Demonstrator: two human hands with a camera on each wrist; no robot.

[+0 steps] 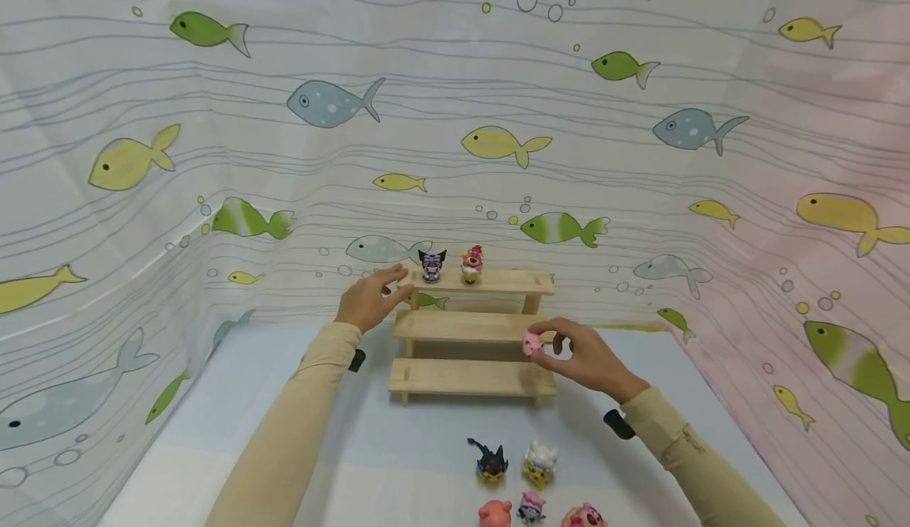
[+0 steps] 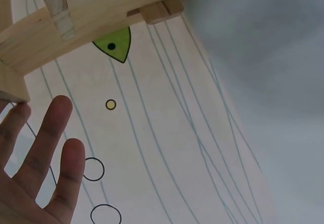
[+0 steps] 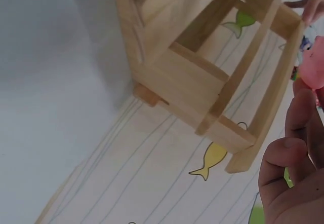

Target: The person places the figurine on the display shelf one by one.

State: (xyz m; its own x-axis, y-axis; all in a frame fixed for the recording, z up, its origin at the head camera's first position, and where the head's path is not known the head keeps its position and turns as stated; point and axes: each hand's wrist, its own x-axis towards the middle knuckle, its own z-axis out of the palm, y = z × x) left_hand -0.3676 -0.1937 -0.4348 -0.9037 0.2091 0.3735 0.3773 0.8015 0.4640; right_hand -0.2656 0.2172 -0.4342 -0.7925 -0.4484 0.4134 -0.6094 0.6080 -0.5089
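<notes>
A three-step wooden shelf [image 1: 469,326] stands against the fish-print backdrop. On its top step stand a purple-and-black figurine [image 1: 432,265] and a red-and-yellow figurine [image 1: 471,265]. My left hand [image 1: 371,298] rests with straight fingers at the left end of the top step, holding nothing; its fingers [image 2: 48,148] show in the left wrist view. My right hand [image 1: 579,353] pinches a small pink figurine [image 1: 532,344] at the right end of the middle step; the pink figurine [image 3: 313,62] also shows in the right wrist view, beside the shelf [image 3: 202,67].
Several small figurines sit on the pale table near me: a black one [image 1: 490,461], a white one [image 1: 539,464], a pink-orange one [image 1: 494,513], a small purple one [image 1: 530,507] and a pink one [image 1: 584,517]. Fish-print curtains close off the back and both sides.
</notes>
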